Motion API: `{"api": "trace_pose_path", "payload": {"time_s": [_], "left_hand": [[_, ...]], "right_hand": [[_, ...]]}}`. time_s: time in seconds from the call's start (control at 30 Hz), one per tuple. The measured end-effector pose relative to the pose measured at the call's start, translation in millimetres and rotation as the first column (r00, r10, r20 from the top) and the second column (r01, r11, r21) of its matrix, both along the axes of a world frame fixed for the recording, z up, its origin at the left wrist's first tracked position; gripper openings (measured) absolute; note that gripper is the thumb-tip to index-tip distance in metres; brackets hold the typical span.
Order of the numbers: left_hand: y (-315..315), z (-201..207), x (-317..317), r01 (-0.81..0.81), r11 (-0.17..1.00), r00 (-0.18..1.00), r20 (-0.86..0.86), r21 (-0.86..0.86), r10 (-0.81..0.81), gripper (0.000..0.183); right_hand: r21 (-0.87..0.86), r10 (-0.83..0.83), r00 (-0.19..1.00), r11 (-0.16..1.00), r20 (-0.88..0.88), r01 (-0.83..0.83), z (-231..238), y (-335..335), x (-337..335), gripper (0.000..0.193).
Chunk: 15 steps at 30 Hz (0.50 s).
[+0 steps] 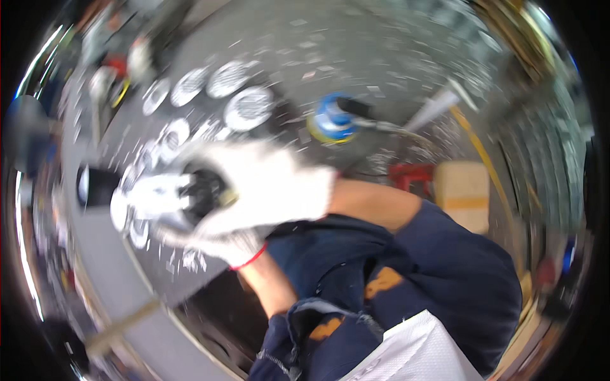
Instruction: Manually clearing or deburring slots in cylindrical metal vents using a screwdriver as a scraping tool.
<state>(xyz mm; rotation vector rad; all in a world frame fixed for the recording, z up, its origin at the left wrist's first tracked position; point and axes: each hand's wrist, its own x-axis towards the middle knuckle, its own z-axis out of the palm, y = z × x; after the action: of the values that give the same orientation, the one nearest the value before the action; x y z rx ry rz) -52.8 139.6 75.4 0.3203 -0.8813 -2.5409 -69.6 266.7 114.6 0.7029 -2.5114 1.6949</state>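
In the head view, the gloved right hand [264,184], the closer one to the black end of the white-and-black piece [157,196], is noted curled round that end, while the left hand [222,244] lies along the piece's near side, its finger closure impossible to tell through the blur. The piece lies to the left of the right hand, its long axis running roughly sideways with the white end pointing left, away from the palm; pale round discs [248,108] lie beyond on the grey surface [279,70].
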Motion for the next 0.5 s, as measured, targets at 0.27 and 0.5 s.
{"api": "trace_pose_path", "payload": {"time_s": [0.27,0.5], "left_hand": [[-55,-21,10,0.370,0.707,0.927,-0.191,0.603,-0.322,0.087],[-53,-24,20,0.420,0.620,0.904,-0.242,0.663,-0.354,0.088]], "right_hand": [[-0.518,0.103,0.984,0.855,0.144,-0.014,-30,23,1,0.049],[-0.411,-0.104,0.985,0.899,0.135,0.152,-21,9,6,0.029]]}}
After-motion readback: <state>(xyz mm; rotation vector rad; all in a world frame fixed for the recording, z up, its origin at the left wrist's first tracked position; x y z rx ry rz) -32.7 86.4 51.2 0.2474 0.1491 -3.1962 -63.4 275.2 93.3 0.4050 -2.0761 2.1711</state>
